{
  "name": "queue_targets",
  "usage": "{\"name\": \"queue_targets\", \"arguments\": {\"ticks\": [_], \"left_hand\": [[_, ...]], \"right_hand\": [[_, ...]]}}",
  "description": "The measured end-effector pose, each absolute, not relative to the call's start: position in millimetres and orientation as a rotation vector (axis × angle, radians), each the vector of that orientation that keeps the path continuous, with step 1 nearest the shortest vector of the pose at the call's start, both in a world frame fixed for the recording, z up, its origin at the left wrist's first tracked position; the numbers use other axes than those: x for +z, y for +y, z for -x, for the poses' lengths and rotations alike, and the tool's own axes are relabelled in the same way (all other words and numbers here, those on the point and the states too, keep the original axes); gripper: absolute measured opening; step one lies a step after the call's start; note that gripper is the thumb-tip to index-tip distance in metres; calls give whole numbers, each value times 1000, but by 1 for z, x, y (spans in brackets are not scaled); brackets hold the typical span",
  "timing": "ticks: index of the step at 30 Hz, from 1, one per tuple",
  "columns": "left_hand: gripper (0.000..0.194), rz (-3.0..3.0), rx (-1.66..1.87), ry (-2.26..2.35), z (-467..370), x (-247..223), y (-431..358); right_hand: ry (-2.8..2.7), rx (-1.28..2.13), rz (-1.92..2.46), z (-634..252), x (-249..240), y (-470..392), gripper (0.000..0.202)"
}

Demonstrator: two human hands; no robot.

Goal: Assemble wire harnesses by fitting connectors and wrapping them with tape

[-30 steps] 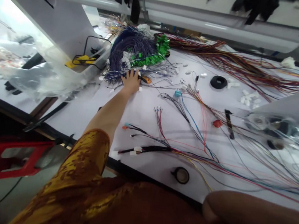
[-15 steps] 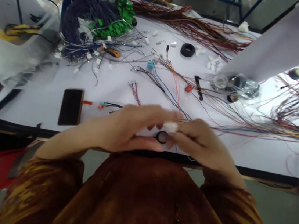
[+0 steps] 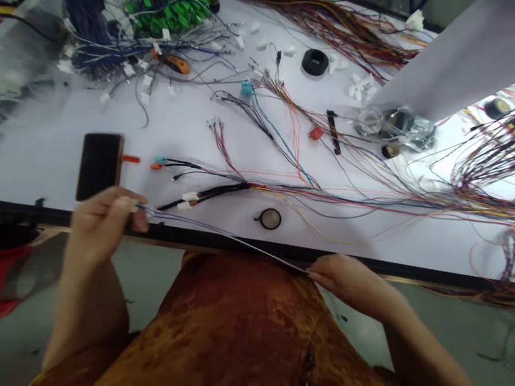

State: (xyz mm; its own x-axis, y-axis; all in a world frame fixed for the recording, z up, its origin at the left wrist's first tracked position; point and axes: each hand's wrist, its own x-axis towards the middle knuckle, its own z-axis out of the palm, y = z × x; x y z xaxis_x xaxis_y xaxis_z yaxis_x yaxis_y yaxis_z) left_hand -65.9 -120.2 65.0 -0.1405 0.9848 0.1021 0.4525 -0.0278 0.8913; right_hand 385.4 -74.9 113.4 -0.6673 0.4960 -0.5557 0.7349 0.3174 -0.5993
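A thin purple and white wire (image 3: 232, 237) stretches between my two hands along the table's front edge. My left hand (image 3: 108, 217) pinches its left end, where a small white piece shows at the fingertips, just below a dark phone (image 3: 99, 167). At the other end, my right hand (image 3: 338, 279) is closed on the wire. Behind the wire lies a small black tape roll (image 3: 270, 219). To its left, a black-wrapped cable branch (image 3: 224, 191) with white labels rests on the table.
A long wire harness (image 3: 380, 204) runs rightward across the white table. Toward the back are a blue wire bundle with green connectors (image 3: 188, 4), a black tape ring (image 3: 315, 62), an orange cutter (image 3: 176, 64) and a slanting white post (image 3: 453, 61).
My hands have moved apart from the middle, left hand leftward and right hand slightly right and down. The wire now spans the gap between them. The view has shifted a little.
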Motion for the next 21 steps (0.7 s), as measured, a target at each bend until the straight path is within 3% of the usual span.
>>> {"name": "queue_targets", "arguments": {"ticks": [4, 8, 12, 17, 21], "left_hand": [[16, -1717, 928, 1720, 24, 43, -114], [18, -2002, 899, 1462, -35, 21, -63], [20, -2067, 826, 1513, -58, -20, -19], [24, -2086, 781, 1498, -53, -44, -18], [27, -2079, 802, 1488, -53, -46, -23]], "right_hand": [[2514, -1280, -1427, -386, 50, -43, 30], [2757, -891, -1981, -373, 12, 17, 37], [2672, -659, -1899, -369, -6, 42, 53], [2624, -644, -1913, -375, -9, 23, 18], [2635, -702, -1935, -377, -9, 19, 19]]}}
